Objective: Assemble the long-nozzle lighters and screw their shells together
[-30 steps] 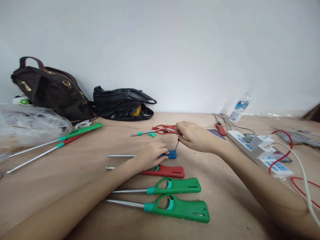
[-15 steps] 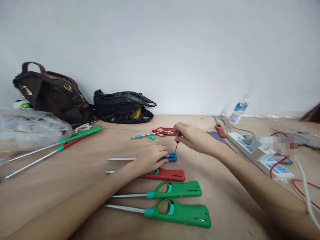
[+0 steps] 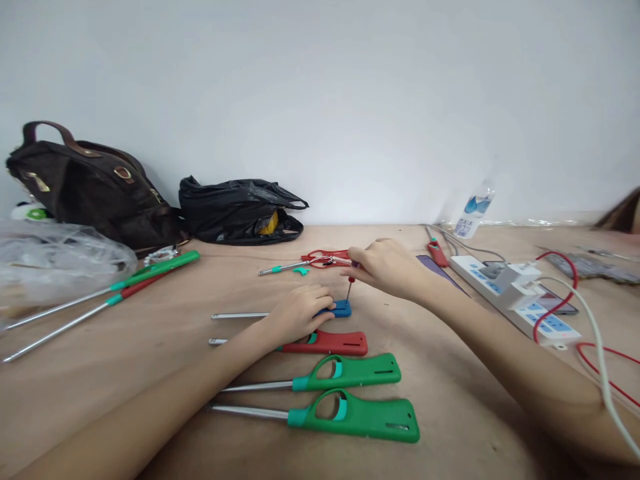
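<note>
A blue long-nosed lighter [image 3: 343, 309] lies flat on the table [image 3: 165, 387], its metal tube pointing left. My left hand [image 3: 299, 312] is closed over its middle, pressing it down and hiding the trigger part. In my right hand [image 3: 383, 265] is a screwdriver [image 3: 351, 287] with a red collar, held nearly upright, its tip at the end of the blue handle. Nearer to me lie a red lighter [image 3: 335, 343], a green lighter [image 3: 367, 370] and another green lighter [image 3: 370, 419]. Beyond my hands sits an opened red lighter [image 3: 320, 257], beside a loose turquoise trigger [image 3: 301, 271].
On the right are a white power strip [image 3: 480, 277] with chargers and cables, a phone [image 3: 440, 273], a red lighter handle piece [image 3: 437, 253] and a tilted bottle [image 3: 473, 210]. On the left stand a dark bag [image 3: 90, 187], a black plastic bag [image 3: 230, 210] and more lighters [image 3: 165, 268].
The whole view has shifted slightly. My left hand still presses on the blue lighter, and the screwdriver stays at its handle end, with my right hand's grip slightly altered.
</note>
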Demonstrator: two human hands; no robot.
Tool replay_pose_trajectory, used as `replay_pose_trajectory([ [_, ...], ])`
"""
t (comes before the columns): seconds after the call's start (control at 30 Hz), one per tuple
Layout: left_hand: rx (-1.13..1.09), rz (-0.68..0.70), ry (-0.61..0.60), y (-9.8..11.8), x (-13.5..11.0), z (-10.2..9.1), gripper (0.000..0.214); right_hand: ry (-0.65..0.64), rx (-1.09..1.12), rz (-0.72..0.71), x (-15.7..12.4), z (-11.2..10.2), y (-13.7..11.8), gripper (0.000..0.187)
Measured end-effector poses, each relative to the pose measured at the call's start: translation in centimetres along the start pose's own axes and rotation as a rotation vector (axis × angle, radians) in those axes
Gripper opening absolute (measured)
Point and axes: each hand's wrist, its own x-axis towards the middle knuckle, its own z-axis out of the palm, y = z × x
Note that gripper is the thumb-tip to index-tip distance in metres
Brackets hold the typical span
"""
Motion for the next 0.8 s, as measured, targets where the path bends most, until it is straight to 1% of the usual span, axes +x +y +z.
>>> replay_pose_trajectory([
  [0.07,-0.007,0.004,0.009,0.0,0.0,0.0,0.013,0.035,0.093,-0.013,0.1,0.5,-0.1,0.028],
  [0.13,-0.006,0.007,0.012,0.0,0.0,0.0,0.014,0.061,0.276,-0.053,0.2,0.9,-0.3,0.019],
  [0.17,-0.004,0.007,0.011,0.1,0.0,0.0,0.014,0.053,0.392,-0.077,0.2,1.0,-0.3,0.015],
  [0.23,0.001,0.002,0.007,0.2,0.1,-0.1,0.013,-0.002,0.618,-0.118,0.1,1.2,-0.4,0.013],
  [0.3,0.011,-0.004,-0.001,0.2,0.1,-0.2,0.01,-0.063,0.792,-0.176,0.1,1.2,-0.2,0.013],
  [0.4,0.02,-0.002,-0.014,0.2,0.1,-0.3,0.007,-0.138,0.966,-0.276,0.1,1.1,0.6,0.014],
  [0.47,0.016,0.003,-0.011,0.2,0.0,-0.2,0.007,-0.18,1.039,-0.276,0.2,1.2,1.1,0.013],
  [0.53,0.011,0.001,-0.004,0.2,0.0,-0.2,0.009,-0.157,1.049,-0.207,0.3,1.6,1.6,0.01],
  [0.57,0.011,-0.002,-0.004,0.2,0.0,-0.1,0.011,-0.112,1.019,-0.163,0.4,1.8,1.7,0.013],
  [0.63,0.017,-0.006,-0.002,0.2,0.0,-0.1,0.013,0.005,0.903,-0.103,0.6,2.3,1.8,0.025],
  [0.7,0.021,-0.005,0.002,0.3,0.0,-0.1,0.014,0.094,0.751,-0.097,0.8,2.7,1.5,0.031],
  [0.73,0.022,-0.003,0.003,0.3,0.0,-0.2,0.014,0.118,0.678,-0.11,0.9,2.8,1.3,0.03],
  [0.8,0.028,-0.002,-0.001,0.3,0.1,-0.2,0.014,0.127,0.572,-0.138,0.9,2.7,0.8,0.026],
])
